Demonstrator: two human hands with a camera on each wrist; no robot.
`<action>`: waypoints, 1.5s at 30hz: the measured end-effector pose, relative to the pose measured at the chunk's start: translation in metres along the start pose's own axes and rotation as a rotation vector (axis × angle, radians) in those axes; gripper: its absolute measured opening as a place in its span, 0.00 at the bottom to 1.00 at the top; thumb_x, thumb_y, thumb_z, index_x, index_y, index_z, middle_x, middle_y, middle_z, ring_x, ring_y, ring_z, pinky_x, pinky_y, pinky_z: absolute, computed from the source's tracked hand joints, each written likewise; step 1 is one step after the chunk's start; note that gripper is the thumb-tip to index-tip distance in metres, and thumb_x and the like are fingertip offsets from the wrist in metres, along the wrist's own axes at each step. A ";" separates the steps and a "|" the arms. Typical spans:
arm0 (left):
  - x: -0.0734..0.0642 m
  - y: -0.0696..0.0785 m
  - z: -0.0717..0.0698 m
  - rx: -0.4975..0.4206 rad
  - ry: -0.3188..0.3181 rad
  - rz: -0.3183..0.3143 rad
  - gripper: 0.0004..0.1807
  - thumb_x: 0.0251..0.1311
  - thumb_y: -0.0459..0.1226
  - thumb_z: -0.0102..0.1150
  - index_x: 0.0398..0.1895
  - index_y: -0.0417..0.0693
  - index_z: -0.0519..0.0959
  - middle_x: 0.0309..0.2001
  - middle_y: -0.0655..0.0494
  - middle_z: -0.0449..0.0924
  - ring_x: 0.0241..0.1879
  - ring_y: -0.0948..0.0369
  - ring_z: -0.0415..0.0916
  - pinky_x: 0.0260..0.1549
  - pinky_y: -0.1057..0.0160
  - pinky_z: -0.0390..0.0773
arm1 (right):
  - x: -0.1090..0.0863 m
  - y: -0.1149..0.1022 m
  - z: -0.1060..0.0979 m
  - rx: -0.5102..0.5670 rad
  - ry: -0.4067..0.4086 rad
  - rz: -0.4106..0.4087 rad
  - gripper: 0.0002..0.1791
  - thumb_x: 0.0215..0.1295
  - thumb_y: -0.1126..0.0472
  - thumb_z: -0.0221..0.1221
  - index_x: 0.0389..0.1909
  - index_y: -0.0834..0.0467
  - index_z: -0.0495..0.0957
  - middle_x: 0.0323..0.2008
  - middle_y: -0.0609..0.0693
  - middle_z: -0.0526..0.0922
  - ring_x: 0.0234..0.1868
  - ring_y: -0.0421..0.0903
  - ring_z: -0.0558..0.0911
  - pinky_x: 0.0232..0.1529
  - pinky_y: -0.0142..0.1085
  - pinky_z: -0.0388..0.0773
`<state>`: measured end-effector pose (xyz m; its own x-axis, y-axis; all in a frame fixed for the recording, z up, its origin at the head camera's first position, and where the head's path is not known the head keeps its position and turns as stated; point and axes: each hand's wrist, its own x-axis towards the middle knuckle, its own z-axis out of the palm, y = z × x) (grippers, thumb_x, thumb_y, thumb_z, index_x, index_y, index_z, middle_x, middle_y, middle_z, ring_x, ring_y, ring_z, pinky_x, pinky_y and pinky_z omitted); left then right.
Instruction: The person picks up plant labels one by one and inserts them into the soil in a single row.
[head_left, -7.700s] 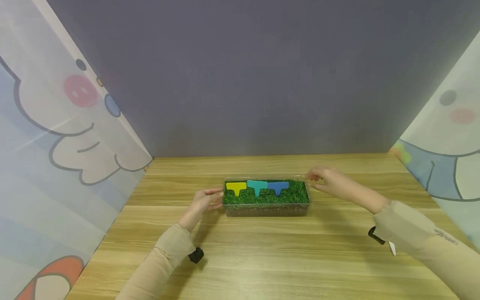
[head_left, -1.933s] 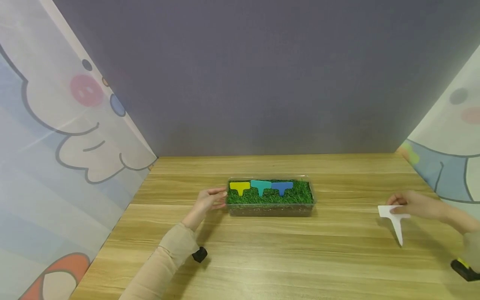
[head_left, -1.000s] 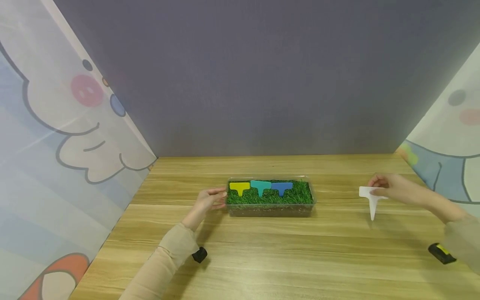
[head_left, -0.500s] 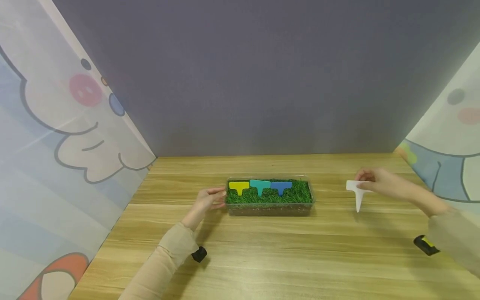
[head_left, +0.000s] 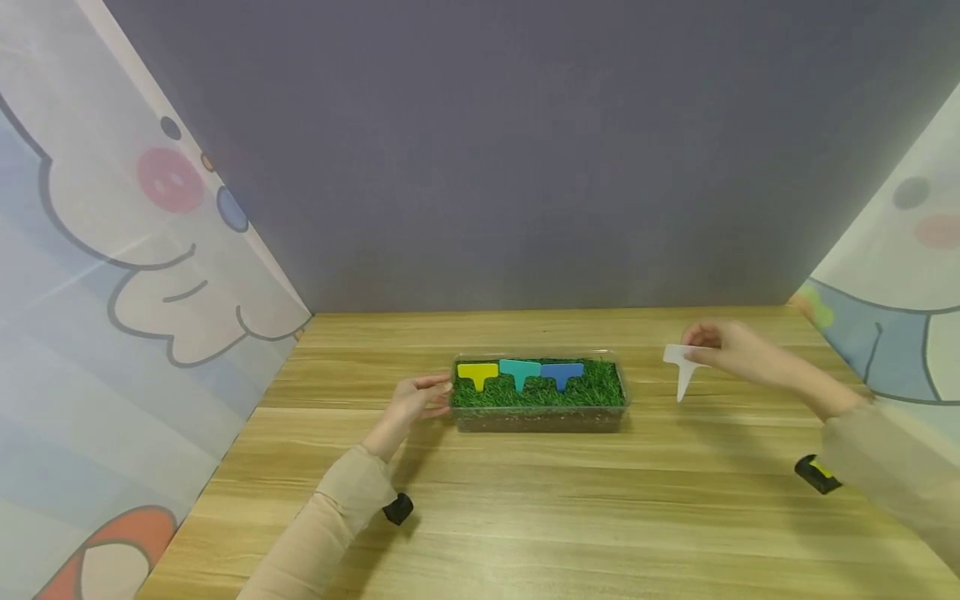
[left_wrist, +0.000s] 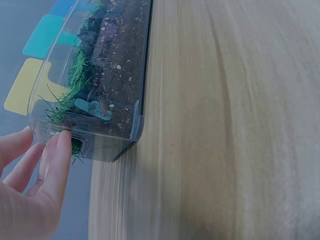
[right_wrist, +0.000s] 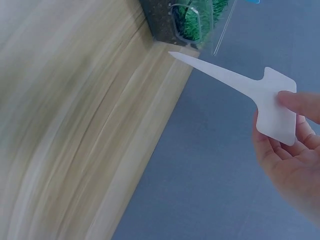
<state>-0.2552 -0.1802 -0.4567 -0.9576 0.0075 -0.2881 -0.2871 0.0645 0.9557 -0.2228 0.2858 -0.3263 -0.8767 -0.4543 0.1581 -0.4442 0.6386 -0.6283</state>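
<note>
A clear plastic planter box (head_left: 540, 421) with dark soil and green grass (head_left: 600, 383) stands on the table. Three T-shaped plant labels stick up from the grass: yellow (head_left: 478, 372), teal (head_left: 520, 371) and blue (head_left: 562, 372). At the box's left end, my left hand (head_left: 408, 406) touches the wall with fairly straight fingertips (left_wrist: 62, 150). To the right of the box, my right hand (head_left: 738, 352) pinches a white T-shaped plant label (right_wrist: 275, 102) by its wide head, between thumb and fingers. The label's pointed stem (head_left: 683, 383) hangs downward, above the table and apart from the box.
The wooden table (head_left: 517, 517) reaches back to a grey wall (head_left: 555, 167). Cartoon-printed panels flank it on the left (head_left: 75, 275) and right (head_left: 911, 333). Black wrist devices (head_left: 398, 508) show at both sleeves.
My right hand left the box's right end, took up the white label at the far right and has carried it leftward toward the box. My left hand stays at the box's left end.
</note>
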 end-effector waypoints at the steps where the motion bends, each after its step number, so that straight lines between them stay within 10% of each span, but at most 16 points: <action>1: 0.000 0.000 0.000 0.004 -0.003 0.001 0.21 0.50 0.36 0.62 0.50 0.42 0.76 0.47 0.45 0.74 0.35 0.56 0.75 0.38 0.59 0.81 | 0.002 -0.001 0.000 0.003 0.003 -0.004 0.03 0.58 0.71 0.54 0.32 0.67 0.72 0.30 0.52 0.79 0.30 0.30 0.73 0.26 0.26 0.75; 19: -0.025 0.021 0.008 0.038 0.001 0.023 0.23 0.52 0.37 0.61 0.51 0.37 0.73 0.42 0.43 0.77 0.32 0.57 0.76 0.38 0.60 0.81 | 0.023 -0.027 0.007 0.004 0.026 -0.033 0.05 0.59 0.68 0.54 0.34 0.66 0.73 0.32 0.55 0.79 0.36 0.44 0.78 0.34 0.28 0.79; 30: 0.000 0.000 0.000 0.013 0.013 -0.003 0.21 0.49 0.38 0.63 0.48 0.43 0.76 0.41 0.45 0.78 0.32 0.56 0.76 0.37 0.59 0.81 | 0.035 -0.037 0.013 0.078 -0.010 -0.034 0.06 0.59 0.69 0.54 0.35 0.68 0.72 0.37 0.59 0.78 0.43 0.57 0.77 0.40 0.36 0.80; 45: 0.002 0.000 -0.001 -0.006 0.011 -0.019 0.21 0.48 0.36 0.63 0.48 0.43 0.77 0.41 0.46 0.78 0.32 0.56 0.76 0.37 0.58 0.81 | 0.049 -0.039 0.030 0.120 -0.040 -0.057 0.05 0.58 0.71 0.54 0.35 0.68 0.71 0.36 0.60 0.78 0.41 0.56 0.77 0.39 0.36 0.80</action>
<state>-0.2571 -0.1816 -0.4575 -0.9520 -0.0045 -0.3060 -0.3057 0.0587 0.9503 -0.2426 0.2197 -0.3168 -0.8413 -0.5139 0.1674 -0.4660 0.5327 -0.7064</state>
